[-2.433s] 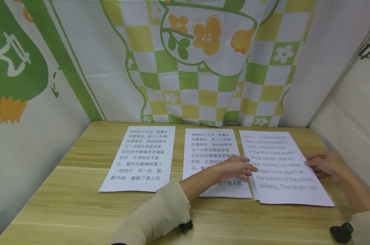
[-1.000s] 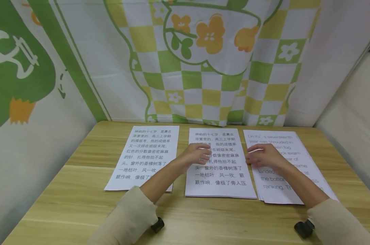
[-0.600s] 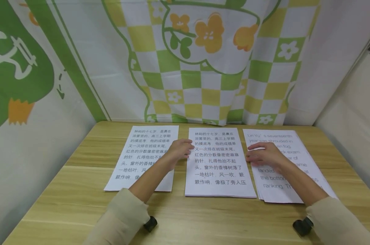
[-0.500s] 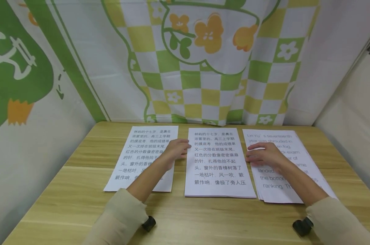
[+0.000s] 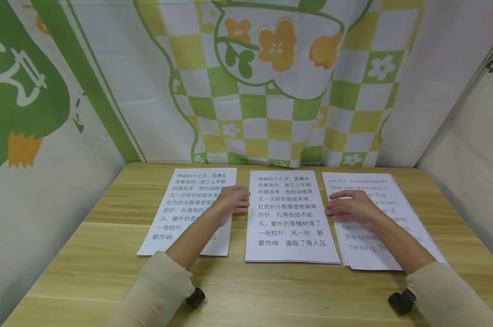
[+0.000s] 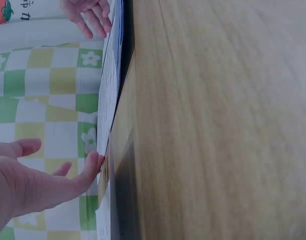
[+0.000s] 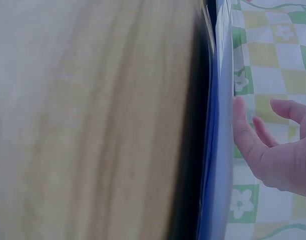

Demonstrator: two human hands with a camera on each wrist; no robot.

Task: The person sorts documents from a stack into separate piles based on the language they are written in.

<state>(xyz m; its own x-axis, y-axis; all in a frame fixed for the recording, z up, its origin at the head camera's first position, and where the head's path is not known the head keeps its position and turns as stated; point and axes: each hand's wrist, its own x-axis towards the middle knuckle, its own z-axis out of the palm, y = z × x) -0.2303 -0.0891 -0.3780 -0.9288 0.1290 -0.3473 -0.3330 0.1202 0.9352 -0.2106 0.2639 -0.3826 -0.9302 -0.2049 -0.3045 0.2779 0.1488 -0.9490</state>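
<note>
loose and empty, left hand (image 5: 229, 203) and right hand (image 5: 356, 209) flank the middle chinese-text stack (image 5: 289, 215); squaring-up, i'd judge, next needing even inward taps.

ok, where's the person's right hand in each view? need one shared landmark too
Head: right hand right of centre, overlapping the English-text sheets.
Left wrist: right hand at the top edge, left of centre.
Right wrist: right hand at the right edge, around mid-height.
Shared landmark: green-and-yellow checked cloth, seen in all three.
</note>
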